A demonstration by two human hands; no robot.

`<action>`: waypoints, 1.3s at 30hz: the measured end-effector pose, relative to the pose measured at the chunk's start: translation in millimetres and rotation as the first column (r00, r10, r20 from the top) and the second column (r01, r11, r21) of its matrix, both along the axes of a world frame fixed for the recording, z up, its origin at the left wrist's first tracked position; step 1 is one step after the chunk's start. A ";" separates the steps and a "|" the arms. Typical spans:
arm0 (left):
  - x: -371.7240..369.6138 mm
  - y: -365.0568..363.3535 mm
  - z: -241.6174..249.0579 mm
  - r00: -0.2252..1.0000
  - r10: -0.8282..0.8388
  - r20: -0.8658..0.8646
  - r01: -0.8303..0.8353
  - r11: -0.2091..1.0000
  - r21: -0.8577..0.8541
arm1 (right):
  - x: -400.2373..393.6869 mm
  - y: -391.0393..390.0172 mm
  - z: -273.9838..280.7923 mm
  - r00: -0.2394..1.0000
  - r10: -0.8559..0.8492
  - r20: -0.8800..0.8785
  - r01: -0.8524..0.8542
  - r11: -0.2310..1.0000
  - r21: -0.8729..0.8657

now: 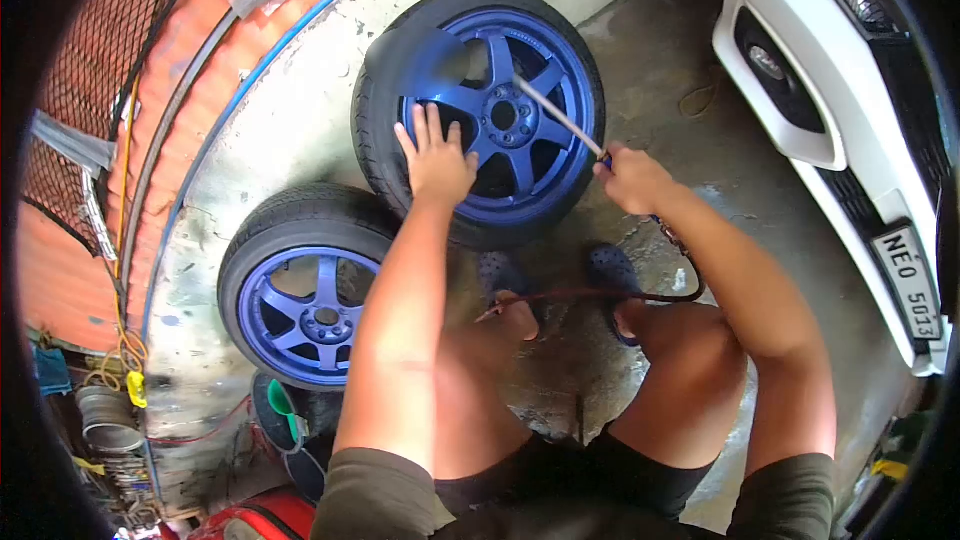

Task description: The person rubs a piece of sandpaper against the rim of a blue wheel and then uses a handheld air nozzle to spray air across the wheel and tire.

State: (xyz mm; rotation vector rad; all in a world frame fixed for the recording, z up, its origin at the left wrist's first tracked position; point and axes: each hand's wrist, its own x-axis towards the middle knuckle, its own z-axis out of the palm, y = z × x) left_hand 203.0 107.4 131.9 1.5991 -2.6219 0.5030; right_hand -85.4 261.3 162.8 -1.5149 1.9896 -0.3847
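A wheel with a blue rim (464, 100) and black tyre stands upright in front of me, against the pale wall. My left hand (438, 158) lies on its lower left spoke area with the fingers spread. In my right hand (636, 180), closed, is the handle of a tool with a long metal rod (560, 116); the rod's far end is over the rim, right of the hub. A dark red hose (640, 295) hangs from below that hand. Lower left, a second blue-rimmed wheel (325, 317) leans on the wall.
The white front of a car (790, 90) stands at the right. My feet in dark clogs (612, 272) are on the wet concrete floor (655, 70) below the wheel. Dark containers with a green funnel (283, 402) sit lower left, near a red object (268, 518).
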 end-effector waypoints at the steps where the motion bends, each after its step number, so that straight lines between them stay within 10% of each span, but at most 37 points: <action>1: -7.5 2.9 -15.1 0.998 0.008 -0.065 -0.006 0.999 0.033 | -2.5 2.4 -11.2 0.998 0.003 -0.057 -0.004 1.000 -0.006; 8: -15.4 103.2 33.6 0.996 -0.045 -0.079 0.086 0.731 0.677 | 3.5 22.1 -25.2 0.998 -0.024 -0.053 0.027 0.997 0.069; 13: 8.5 169.6 94.4 0.937 -0.046 -0.345 0.234 0.818 0.525 | 13.5 17.9 -39.1 0.987 0.034 -0.154 -0.054 0.990 -0.127; 18: 21.4 168.6 75.1 0.709 0.043 -0.704 0.319 0.870 0.375 | 49.8 25.1 -18.6 0.935 -0.263 0.238 0.262 0.964 0.037; 21: 38.0 150.4 62.0 0.880 -0.037 -0.474 0.142 0.972 0.189 | 53.7 16.0 -50.7 0.917 -0.324 0.235 0.332 0.943 0.004; 29: 52.5 61.1 54.9 0.563 0.140 -0.815 -0.089 0.990 0.109 | 75.7 4.6 -7.9 0.969 -0.144 0.202 0.151 0.988 -0.018; 39: 54.7 41.8 31.5 0.579 0.191 -0.792 -0.133 0.981 0.139 | 53.9 16.6 -46.5 0.899 -0.346 0.268 0.327 0.938 0.113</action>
